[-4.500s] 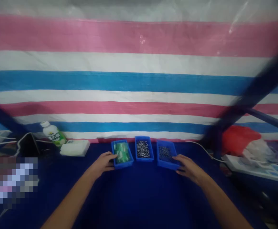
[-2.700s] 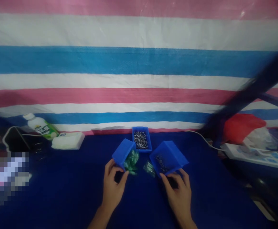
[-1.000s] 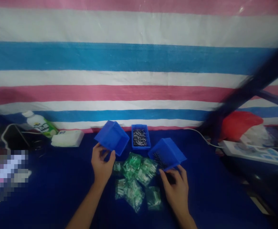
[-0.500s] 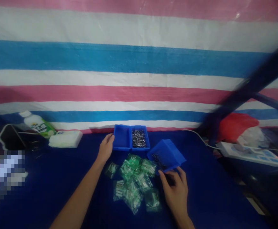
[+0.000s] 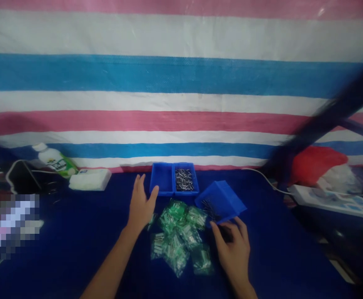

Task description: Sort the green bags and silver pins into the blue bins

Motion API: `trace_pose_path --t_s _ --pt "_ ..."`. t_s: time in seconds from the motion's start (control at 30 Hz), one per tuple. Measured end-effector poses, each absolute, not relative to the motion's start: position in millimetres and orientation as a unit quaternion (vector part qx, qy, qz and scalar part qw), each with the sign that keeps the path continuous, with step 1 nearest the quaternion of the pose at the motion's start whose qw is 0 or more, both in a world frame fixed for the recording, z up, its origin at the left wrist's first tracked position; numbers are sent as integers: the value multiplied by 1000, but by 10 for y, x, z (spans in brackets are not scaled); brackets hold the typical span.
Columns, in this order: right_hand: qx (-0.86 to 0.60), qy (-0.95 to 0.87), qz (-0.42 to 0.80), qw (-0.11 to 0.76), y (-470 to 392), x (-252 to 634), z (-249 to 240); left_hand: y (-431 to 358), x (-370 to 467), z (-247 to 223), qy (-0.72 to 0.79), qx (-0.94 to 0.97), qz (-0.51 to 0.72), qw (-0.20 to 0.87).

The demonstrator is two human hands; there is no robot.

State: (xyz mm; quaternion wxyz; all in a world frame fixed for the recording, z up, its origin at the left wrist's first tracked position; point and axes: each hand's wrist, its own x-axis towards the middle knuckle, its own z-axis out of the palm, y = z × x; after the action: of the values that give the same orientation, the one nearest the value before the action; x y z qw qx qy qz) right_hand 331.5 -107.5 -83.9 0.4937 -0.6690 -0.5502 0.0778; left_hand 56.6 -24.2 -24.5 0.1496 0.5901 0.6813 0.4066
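The left hand lies flat at lower centre of the frame, fingers spread, holding nothing, its fingertips just beside the empty blue bin. The right hand pinches the near rim of the tilted blue bin, which holds dark metal pins. A pile of small green packets lies on the blue table cover between the 2 hands. A 3rd blue bin of silver pins touches the empty bin. At centre left stand a white bottle and a white pack.
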Motion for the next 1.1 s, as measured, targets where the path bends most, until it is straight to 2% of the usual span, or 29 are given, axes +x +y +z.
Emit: trace_pose_path --t_s 0.13,0.23,0.3,0.53,0.8,1.1 --pt "-673 -533 60 509 -1083 3306 -823 -900 461 -327 641 717 270 48" --pt "-679 -505 63 529 -1086 3304 -810 -1272 502 -465 574 805 137 65" --pt "-679 -486 55 548 -1083 3308 -794 -1370 589 -540 557 822 99 66" --pt "-665 -493 30 560 -1098 3264 -682 -1296 967 -580 567 816 98 48" --pt "-571 -650 -44 500 -1213 3107 -563 -1295 1053 -665 603 784 142 30" --pt "-527 -710 -19 467 -1257 3018 -608 -1246 1062 -738 618 768 164 26"
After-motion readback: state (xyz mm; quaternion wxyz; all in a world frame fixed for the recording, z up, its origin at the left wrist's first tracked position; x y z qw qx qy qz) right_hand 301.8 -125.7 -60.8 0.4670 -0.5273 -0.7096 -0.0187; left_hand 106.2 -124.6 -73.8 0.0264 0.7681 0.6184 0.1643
